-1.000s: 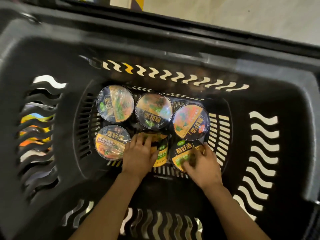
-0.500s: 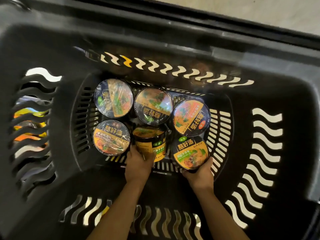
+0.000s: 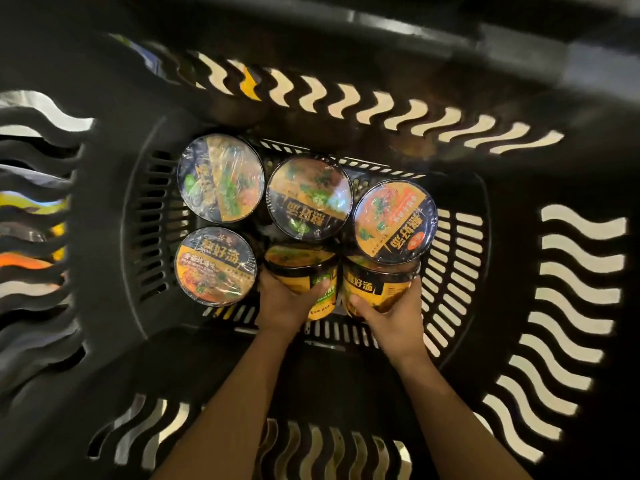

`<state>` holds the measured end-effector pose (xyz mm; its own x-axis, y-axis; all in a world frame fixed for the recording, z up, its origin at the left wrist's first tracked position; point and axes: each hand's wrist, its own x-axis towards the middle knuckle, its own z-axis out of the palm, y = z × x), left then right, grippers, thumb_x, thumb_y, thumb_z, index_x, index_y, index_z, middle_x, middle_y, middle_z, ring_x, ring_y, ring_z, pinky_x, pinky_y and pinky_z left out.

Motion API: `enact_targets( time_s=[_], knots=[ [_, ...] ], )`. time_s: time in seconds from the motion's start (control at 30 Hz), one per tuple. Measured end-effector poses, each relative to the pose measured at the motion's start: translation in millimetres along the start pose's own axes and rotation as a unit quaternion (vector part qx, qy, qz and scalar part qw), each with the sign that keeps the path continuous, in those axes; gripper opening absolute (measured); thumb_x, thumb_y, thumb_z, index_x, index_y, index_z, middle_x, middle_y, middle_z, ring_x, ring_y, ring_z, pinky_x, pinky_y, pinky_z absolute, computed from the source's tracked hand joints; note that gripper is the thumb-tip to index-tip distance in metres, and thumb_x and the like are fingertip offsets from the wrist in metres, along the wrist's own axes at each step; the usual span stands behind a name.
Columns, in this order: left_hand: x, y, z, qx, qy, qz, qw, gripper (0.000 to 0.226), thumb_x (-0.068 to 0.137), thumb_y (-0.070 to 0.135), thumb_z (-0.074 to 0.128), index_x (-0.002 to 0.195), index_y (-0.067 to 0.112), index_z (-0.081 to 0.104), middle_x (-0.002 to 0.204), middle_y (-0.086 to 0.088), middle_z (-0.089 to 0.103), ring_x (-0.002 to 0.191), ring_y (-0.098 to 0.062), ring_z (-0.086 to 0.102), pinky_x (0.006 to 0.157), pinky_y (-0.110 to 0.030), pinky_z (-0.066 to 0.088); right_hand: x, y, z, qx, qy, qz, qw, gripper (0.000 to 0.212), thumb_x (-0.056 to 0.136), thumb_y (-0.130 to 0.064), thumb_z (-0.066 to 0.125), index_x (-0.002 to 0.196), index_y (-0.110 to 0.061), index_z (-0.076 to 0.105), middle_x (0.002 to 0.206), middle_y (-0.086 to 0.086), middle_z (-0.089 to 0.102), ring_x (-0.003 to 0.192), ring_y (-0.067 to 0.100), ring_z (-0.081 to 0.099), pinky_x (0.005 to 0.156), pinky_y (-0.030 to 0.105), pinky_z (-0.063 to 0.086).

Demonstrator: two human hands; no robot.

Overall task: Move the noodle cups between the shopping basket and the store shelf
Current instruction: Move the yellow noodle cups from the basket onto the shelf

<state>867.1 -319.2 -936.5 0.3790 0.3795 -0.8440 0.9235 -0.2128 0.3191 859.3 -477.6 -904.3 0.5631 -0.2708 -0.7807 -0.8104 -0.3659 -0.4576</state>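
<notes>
Several noodle cups with yellow and black wrappers stand in the bottom of the black shopping basket (image 3: 502, 278). My left hand (image 3: 282, 306) grips the near middle cup (image 3: 300, 268) by its side, tilted away from me. My right hand (image 3: 391, 317) grips the near right cup (image 3: 375, 287) the same way, its lid partly hidden under the far right cup (image 3: 394, 221). Upright and untouched are the far left cup (image 3: 220, 178), the far middle cup (image 3: 309, 197) and the near left cup (image 3: 215, 266).
The basket's tall slotted walls surround both forearms on every side. Its dark rim (image 3: 519, 39) runs across the top. Coloured packages (image 3: 31, 233) show through the left wall's slots. The store shelf is not in view.
Both hands slid from the lids down to the sides of the two near cups and closed round them. The cups have tipped away from me, and the camera moved closer into the basket.
</notes>
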Motion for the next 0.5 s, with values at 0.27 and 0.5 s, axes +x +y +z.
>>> enact_targets(
  time_s=[0.27,0.5],
  knots=[
    [-1,1,-1,0.000,0.000,0.013,1.000,0.115,0.058,0.025,0.087,0.146,0.016,0.014,0.143,-0.007,0.037,0.132,-0.024,0.036,0.109,-0.038,0.033,13,8,-2,-0.006,-0.006,0.004,1.000,0.092,0.064,-0.024,0.085,0.137,-0.013,0.029,0.127,-0.002,0.049,0.115,0.014,0.048,0.099,0.032,0.039],
    [-47,27,-29,-0.019,-0.012,-0.011,1.000,0.102,0.061,0.037,0.083,0.141,0.017,0.023,0.134,-0.006,0.047,0.125,-0.027,0.045,0.106,-0.041,0.037,-29,-20,-29,0.083,-0.047,0.067,0.993,0.048,0.074,-0.018,0.078,0.103,-0.032,0.042,0.096,-0.013,0.057,0.090,0.004,0.056,0.085,0.024,0.041]
  ],
)
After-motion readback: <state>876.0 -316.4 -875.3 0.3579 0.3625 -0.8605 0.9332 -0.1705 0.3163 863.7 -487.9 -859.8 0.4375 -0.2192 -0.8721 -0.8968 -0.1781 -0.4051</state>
